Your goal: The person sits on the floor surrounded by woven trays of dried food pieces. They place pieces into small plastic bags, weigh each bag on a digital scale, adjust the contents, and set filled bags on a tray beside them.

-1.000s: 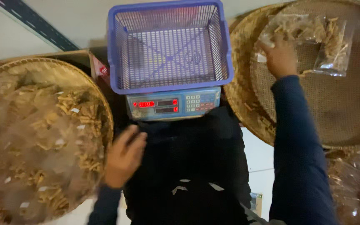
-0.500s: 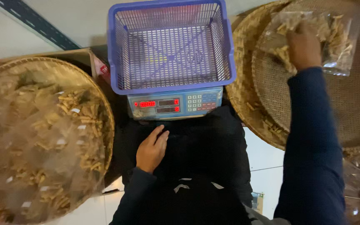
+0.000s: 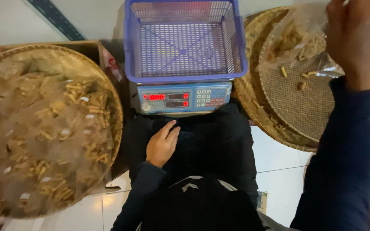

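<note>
While the left hand (image 3: 162,144) rests open on the lap, the right hand (image 3: 355,36) grips a clear snack bag (image 3: 298,42).

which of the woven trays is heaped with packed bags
The round woven tray on the left: clear bags of snack sticks cover it. The tray on the right is mostly bare, with loose sticks and one bag held by the right hand.

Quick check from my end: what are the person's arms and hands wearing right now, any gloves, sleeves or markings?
Both hands are bare: no gloves, rings or watch show on the left hand or the right hand. Both arms are covered to the wrist by long dark navy sleeves of soft, plain fabric, the left sleeve and the right sleeve. No markings show on either sleeve.
</note>
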`<state>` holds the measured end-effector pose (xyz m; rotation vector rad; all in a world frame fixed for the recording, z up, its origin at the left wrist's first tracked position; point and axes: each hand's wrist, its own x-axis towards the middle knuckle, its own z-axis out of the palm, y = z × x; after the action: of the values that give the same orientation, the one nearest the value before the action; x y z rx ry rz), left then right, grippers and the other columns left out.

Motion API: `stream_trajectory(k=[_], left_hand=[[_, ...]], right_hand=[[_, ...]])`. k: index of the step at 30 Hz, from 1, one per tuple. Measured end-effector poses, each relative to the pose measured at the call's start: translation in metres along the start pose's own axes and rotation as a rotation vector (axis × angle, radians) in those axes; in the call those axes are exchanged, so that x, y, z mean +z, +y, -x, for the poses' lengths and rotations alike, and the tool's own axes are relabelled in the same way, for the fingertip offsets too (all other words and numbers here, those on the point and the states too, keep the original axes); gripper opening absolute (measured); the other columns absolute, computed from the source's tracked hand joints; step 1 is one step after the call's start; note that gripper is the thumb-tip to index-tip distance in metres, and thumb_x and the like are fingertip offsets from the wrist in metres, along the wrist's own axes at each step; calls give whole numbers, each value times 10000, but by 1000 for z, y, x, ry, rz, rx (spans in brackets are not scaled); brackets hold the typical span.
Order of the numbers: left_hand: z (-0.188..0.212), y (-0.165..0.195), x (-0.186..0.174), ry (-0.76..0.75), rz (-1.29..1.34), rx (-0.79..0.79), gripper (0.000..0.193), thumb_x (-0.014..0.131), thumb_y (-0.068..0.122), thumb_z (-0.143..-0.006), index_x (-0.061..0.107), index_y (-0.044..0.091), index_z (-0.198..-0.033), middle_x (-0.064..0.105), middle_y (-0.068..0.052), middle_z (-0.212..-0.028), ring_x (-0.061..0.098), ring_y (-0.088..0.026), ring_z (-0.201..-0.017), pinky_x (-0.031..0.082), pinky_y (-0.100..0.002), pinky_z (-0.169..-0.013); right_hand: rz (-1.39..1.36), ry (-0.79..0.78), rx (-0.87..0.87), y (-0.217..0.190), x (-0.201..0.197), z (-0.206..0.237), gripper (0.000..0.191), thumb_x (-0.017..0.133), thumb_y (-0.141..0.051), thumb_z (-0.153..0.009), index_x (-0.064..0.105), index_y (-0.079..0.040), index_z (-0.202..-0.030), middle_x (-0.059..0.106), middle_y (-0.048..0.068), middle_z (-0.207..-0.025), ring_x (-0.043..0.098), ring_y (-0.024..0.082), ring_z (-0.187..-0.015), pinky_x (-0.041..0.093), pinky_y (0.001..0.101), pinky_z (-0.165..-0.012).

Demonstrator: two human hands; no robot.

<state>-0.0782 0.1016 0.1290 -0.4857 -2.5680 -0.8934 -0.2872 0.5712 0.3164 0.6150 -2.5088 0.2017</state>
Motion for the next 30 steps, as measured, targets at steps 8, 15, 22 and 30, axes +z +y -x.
stream_trajectory(k=[8, 15, 22, 30], left_hand=[[11, -7, -2, 10, 6, 16, 204, 709, 99, -916, 730, 59, -1115, 695, -88, -1220, 711, -295, -1037, 580, -400, -865], [17, -15, -4, 2, 24, 30, 212, 712, 106, -923, 724, 43, -1126, 703, -111, -1189, 705, -306, -1026, 579, -409, -870], [14, -25, -1, -35, 58, 50, 219, 704, 97, -890, 719, 29, -1098, 705, -126, -1160, 704, -314, -1035, 580, -412, -882], [11, -22, 4, -70, 20, 54, 210, 700, 106, -896, 715, 34, -1093, 706, -117, -1143, 704, -307, -1015, 572, -413, -883]], right_hand=[[19, 165, -125, -73, 54, -86, 181, 613, 31, -1189, 567, 18, -1014, 482, 174, -799, 479, 349, -696, 376, 452, -628], [23, 266, -252, -241, 120, -87, 159, 654, 8, -940, 606, -58, -1076, 595, 143, -995, 597, 308, -835, 475, 424, -693], [-101, 176, -250, -297, 105, -10, 223, 744, -79, -888, 689, -127, -1099, 618, 61, -987, 603, 273, -816, 463, 421, -681], [-254, 328, -42, -255, 109, 38, 346, 826, -204, -963, 653, -31, -1208, 624, 190, -1191, 641, 379, -1040, 558, 478, -870]])
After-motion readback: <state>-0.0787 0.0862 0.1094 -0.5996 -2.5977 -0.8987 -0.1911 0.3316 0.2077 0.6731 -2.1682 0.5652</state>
